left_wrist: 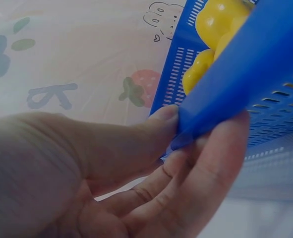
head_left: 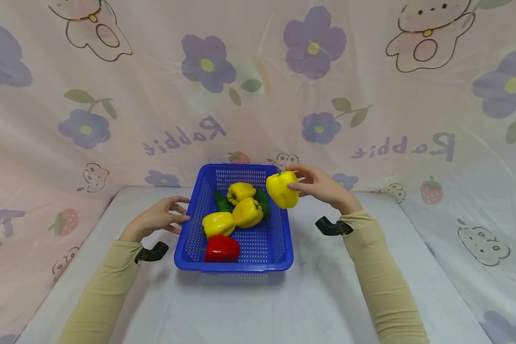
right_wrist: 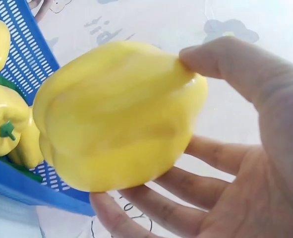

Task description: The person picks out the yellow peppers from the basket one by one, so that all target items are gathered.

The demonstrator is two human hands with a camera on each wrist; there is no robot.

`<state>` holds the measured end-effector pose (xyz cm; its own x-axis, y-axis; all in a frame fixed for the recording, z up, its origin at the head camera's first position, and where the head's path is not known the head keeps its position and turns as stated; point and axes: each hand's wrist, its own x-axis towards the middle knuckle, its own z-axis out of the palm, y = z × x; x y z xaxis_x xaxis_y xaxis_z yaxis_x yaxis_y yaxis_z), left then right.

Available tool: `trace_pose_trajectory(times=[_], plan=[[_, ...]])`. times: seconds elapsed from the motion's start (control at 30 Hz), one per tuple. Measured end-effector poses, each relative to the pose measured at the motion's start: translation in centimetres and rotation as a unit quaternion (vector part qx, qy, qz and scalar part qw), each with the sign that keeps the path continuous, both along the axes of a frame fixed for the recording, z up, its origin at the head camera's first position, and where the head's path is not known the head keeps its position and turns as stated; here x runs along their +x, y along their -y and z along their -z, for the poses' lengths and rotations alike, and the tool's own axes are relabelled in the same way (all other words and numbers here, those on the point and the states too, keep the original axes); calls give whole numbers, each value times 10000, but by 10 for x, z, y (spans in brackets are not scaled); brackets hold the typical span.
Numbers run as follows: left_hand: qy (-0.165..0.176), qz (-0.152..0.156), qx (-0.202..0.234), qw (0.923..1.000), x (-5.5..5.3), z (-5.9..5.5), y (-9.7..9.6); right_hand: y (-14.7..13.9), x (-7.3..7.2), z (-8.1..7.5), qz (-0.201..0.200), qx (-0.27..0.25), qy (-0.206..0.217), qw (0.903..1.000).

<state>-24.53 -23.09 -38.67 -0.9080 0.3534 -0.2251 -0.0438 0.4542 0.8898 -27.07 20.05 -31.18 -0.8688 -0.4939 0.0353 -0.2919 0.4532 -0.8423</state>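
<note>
My right hand [head_left: 322,185] holds a yellow bell pepper [head_left: 282,189] above the right rim of a blue plastic basket [head_left: 286,239]. In the right wrist view the thumb presses one side of this pepper [right_wrist: 121,116] and the fingers support the other. My left hand [head_left: 161,219] pinches the basket's left rim; the left wrist view shows the rim [left_wrist: 205,106] between thumb and fingers. Inside the basket lie three yellow bell peppers [head_left: 247,213], a red bell pepper [head_left: 222,249] at the near left, and two long dark green vegetables [head_left: 263,203], partly hidden.
The basket stands on a table with a white cover [head_left: 327,296]. Behind it hangs a pale cloth [head_left: 258,119] printed with flowers and rabbits. Black curved mounts [head_left: 330,226] sit on both wrists.
</note>
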Motion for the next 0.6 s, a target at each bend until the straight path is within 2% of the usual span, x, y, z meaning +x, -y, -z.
trace_pose_trajectory(times=[0.43,0.6], plan=[[-92,32,-21,10000,1,1,0,-17,-5,10,395,-42,89,9992],[-119,46,-80,9999,2,0,-1,-23,-5,13,558,-178,266,9979]])
